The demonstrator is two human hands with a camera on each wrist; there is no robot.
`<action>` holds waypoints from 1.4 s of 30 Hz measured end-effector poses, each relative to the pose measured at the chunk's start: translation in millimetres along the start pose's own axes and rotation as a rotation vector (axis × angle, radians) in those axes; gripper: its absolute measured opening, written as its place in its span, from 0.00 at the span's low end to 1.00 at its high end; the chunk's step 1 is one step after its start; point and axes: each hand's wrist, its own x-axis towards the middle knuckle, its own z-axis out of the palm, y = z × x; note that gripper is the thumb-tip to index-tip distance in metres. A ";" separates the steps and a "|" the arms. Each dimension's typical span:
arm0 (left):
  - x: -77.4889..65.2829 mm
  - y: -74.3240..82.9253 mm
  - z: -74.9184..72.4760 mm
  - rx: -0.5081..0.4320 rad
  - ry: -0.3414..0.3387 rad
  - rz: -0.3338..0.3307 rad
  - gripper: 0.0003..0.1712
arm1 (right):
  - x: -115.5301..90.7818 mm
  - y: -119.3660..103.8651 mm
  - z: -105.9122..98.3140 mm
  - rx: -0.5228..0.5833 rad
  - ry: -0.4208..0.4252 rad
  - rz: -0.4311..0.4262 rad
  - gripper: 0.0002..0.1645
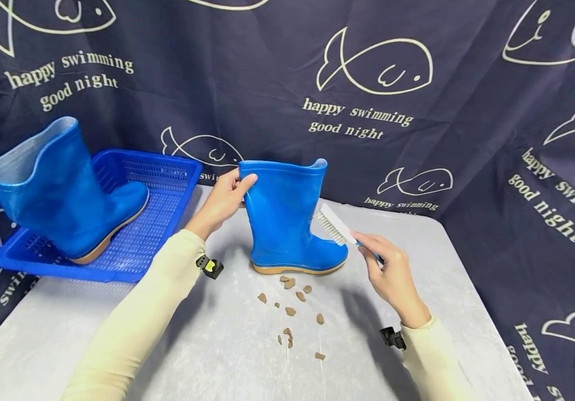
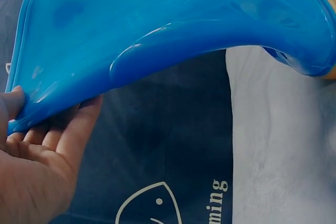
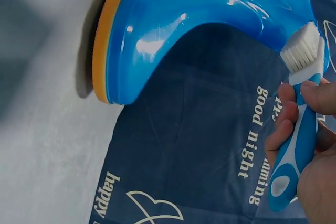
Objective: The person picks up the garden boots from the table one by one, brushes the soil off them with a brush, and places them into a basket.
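Observation:
A blue rain boot [image 1: 284, 223] with a tan sole stands upright, its toe pointing right. My left hand [image 1: 224, 200] grips the top rim at the back of its shaft, thumb outside; in the left wrist view the fingers [image 2: 79, 129] reach behind the rubber. My right hand [image 1: 388, 267] holds a blue and white scrub brush [image 3: 299, 129] by its handle, thumb along the neck. In the head view the brush's white bristles [image 1: 329, 229] overlap the front of the boot above the toe. Several brown crumbs of dirt [image 1: 291, 312] lie on the table before the boot.
A blue plastic basket [image 1: 167, 167] sits at the left of the grey table [image 1: 247, 356], with a second blue boot [image 1: 62, 195] standing in it. Dark cloth [image 1: 267, 83] printed with fish and lettering hangs behind and at the right.

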 end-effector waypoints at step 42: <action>-31.1 147.5 -106.7 0.307 0.811 0.373 0.14 | -60.3 6.8 3.6 0.106 -0.019 0.324 0.22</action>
